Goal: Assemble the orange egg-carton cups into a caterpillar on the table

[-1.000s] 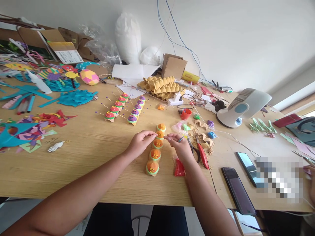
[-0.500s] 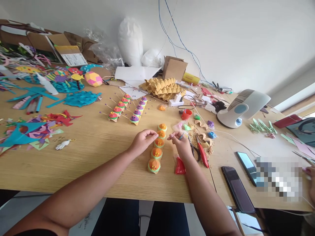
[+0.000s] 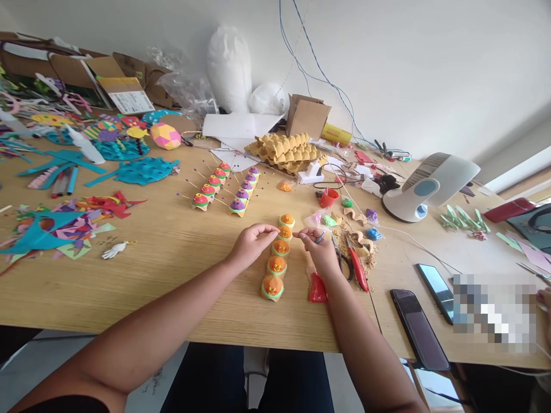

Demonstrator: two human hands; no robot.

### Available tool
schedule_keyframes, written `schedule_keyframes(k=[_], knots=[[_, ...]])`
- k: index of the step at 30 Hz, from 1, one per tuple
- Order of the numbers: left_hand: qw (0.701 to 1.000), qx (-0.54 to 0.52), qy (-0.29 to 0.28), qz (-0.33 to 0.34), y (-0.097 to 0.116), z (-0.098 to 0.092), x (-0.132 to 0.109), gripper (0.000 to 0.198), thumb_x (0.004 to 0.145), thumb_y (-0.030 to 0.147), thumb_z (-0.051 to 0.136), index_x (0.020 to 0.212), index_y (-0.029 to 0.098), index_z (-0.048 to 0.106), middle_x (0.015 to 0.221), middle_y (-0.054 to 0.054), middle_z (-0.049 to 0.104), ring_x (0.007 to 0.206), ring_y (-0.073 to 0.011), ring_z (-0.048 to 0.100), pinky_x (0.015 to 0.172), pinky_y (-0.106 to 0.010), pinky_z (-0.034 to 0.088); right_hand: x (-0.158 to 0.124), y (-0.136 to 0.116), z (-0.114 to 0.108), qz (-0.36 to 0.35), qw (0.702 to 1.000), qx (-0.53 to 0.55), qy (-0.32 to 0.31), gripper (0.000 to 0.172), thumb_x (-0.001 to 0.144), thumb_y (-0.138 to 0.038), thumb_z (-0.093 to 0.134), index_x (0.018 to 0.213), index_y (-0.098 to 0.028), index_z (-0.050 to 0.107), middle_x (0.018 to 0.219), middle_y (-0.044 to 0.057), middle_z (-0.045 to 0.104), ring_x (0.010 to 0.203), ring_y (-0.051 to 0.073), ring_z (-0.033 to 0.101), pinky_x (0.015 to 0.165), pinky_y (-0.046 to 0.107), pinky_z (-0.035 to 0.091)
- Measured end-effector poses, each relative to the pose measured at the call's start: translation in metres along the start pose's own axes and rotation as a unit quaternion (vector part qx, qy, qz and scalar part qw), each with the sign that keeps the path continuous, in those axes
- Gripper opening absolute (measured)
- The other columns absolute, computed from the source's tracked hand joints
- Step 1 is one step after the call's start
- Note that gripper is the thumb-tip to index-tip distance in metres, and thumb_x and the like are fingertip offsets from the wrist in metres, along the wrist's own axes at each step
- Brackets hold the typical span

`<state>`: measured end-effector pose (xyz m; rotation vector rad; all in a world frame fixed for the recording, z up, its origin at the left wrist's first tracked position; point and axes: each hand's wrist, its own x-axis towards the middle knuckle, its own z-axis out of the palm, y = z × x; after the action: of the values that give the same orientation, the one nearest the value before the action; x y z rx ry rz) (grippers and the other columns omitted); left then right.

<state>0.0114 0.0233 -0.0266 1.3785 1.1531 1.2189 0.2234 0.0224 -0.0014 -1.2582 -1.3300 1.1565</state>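
Observation:
An egg-carton strip of orange cups with green rims and yellow smiling faces (image 3: 276, 265) stands on the table between my hands. My left hand (image 3: 255, 244) is closed in a pinch beside the second cup from the far end; anything between its fingertips is too small to make out. On the other side of that cup, my right hand (image 3: 317, 244) is closed too. A slim blue-grey tool (image 3: 319, 237) shows among its fingers, and a thin tip points toward the cup. Near my right wrist lie a red clay packet (image 3: 317, 288), black-handled scissors (image 3: 345, 265) and a red cutter (image 3: 358, 269).
Two finished-looking strips, one red (image 3: 207, 191) and one purple (image 3: 244, 192), stand further back with thin sticks. Paper scraps (image 3: 77, 226) cover the left. A white fan (image 3: 430, 186), two phones (image 3: 419, 330) and another person's hand (image 3: 544, 298) are at the right.
My right hand has shifted slightly left, its fingertips closer to the second cup and to my left hand. The left hand keeps its pinch. The strips stay put.

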Motion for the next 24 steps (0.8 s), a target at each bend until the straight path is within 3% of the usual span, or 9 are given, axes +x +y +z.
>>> schedule_keyframes(k=[6, 9, 13, 17, 21, 24], knots=[[1.0, -0.002, 0.006, 0.011, 0.004, -0.002, 0.0, 0.033, 0.09, 0.05, 0.065, 0.099, 0.019, 0.074, 0.107, -0.007, 0.077, 0.106, -0.0227, 0.069, 0.096, -0.033, 0.053, 0.0, -0.003, -0.002, -0.039, 0.992, -0.12, 0.015, 0.027, 0.086, -0.047, 0.062, 0.082, -0.02, 0.065, 0.079, 0.007, 0.077, 0.057, 0.014, 0.05, 0.057, 0.029, 0.037], [1.0, -0.004, 0.016, 0.012, 0.004, -0.003, 0.002, 0.034, 0.091, 0.051, 0.061, 0.094, 0.019, 0.073, 0.102, -0.006, 0.076, 0.103, -0.0221, 0.069, 0.095, -0.032, 0.052, 0.001, -0.003, -0.002, -0.048, 0.986, -0.156, 0.029, 0.031, 0.086, -0.05, 0.061, 0.074, -0.021, 0.059, 0.064, 0.003, 0.068, 0.052, 0.013, 0.041, 0.054, 0.028, 0.033], [0.999, 0.009, 0.029, 0.015, 0.003, -0.005, 0.004, 0.036, 0.093, 0.052, 0.057, 0.087, 0.019, 0.071, 0.094, -0.004, 0.074, 0.097, -0.0211, 0.067, 0.09, -0.03, 0.051, 0.0, -0.004, -0.001, -0.065, 0.978, -0.194, 0.042, 0.033, 0.085, -0.05, 0.062, 0.07, -0.023, 0.052, 0.055, -0.001, 0.055, 0.053, 0.013, 0.04, 0.056, 0.028, 0.033], [0.999, 0.017, 0.025, 0.016, 0.002, -0.004, 0.005, 0.031, 0.09, 0.049, 0.061, 0.088, 0.019, 0.068, 0.091, -0.003, 0.071, 0.092, -0.0192, 0.065, 0.085, -0.028, 0.05, 0.001, -0.001, 0.001, -0.056, 0.98, -0.188, 0.019, 0.027, 0.084, -0.045, 0.065, 0.073, -0.023, 0.054, 0.058, -0.002, 0.055, 0.055, 0.014, 0.041, 0.057, 0.029, 0.034], [0.999, 0.036, 0.025, 0.012, 0.0, -0.004, 0.005, 0.026, 0.085, 0.045, 0.067, 0.09, 0.019, 0.065, 0.09, -0.002, 0.069, 0.087, -0.0177, 0.064, 0.081, -0.027, 0.049, 0.004, 0.004, 0.001, -0.032, 0.988, -0.153, -0.005, 0.021, 0.081, -0.041, 0.067, 0.078, -0.022, 0.059, 0.07, 0.002, 0.067, 0.058, 0.015, 0.048, 0.059, 0.03, 0.036], [0.997, 0.071, 0.014, 0.023, 0.001, -0.004, 0.005, 0.027, 0.089, 0.046, 0.062, 0.093, 0.02, 0.065, 0.098, -0.004, 0.072, 0.088, -0.0181, 0.064, 0.083, -0.029, 0.05, 0.006, 0.008, 0.0, -0.046, 0.985, -0.166, 0.01, 0.02, 0.084, -0.042, 0.065, 0.079, -0.022, 0.06, 0.084, 0.005, 0.074, 0.066, 0.018, 0.056, 0.066, 0.032, 0.041]])
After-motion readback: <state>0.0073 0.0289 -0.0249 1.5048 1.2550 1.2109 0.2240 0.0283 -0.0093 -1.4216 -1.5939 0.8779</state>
